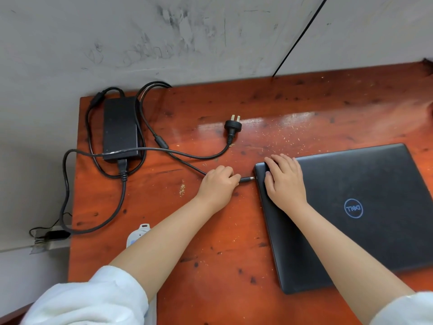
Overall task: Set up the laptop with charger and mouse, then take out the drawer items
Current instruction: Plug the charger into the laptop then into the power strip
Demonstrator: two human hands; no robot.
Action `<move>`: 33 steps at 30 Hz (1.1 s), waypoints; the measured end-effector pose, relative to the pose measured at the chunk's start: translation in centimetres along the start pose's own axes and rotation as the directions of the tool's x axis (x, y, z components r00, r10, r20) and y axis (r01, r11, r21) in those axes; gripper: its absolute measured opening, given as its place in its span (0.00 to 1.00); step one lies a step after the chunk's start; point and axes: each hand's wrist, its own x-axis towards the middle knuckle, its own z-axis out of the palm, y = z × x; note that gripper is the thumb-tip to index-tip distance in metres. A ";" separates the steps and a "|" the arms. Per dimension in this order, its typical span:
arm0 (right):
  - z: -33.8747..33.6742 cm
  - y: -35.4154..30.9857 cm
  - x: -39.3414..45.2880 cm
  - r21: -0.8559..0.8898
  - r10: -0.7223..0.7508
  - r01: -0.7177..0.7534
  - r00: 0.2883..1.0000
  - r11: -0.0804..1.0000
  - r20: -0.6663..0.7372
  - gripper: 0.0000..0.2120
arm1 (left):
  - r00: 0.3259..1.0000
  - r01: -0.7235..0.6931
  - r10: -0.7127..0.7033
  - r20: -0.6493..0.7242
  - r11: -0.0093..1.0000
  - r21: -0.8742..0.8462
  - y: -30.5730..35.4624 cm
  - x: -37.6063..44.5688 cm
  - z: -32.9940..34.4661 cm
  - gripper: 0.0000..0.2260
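A closed black laptop (351, 214) lies at the right of the reddish wooden table (210, 254). My right hand (284, 181) rests flat on the lid's near-left corner. My left hand (219, 184) pinches the charger's barrel connector (247, 179), whose tip sits right at the laptop's left edge. The black charger brick (120, 127) lies at the far left with its cables looped around it. The loose wall plug (232, 126) lies prongs up in the middle of the table. No mouse or drawer is in view.
A white object (137, 235) peeks out from under my left forearm near the table's left edge. A small black adapter with thin wires (55, 235) sits on a ledge left of the table. A scuffed grey wall runs behind.
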 end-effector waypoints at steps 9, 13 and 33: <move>0.0 0.0 0.0 -0.020 -0.014 0.013 0.998 1.000 -0.053 0.15 | 0.996 -0.067 0.069 -0.053 0.997 0.033 -0.3 0.4 0.1 0.11; 0.0 -0.1 0.1 -0.035 -0.015 0.013 0.998 0.999 -0.062 0.15 | 0.995 -0.100 0.101 -0.011 0.994 0.045 -0.6 0.8 0.1 0.10; -0.4 -0.5 0.2 -0.020 0.010 -0.010 1.000 1.000 -0.024 0.23 | 0.994 -0.111 0.111 0.009 0.994 0.015 -0.4 0.5 0.1 0.09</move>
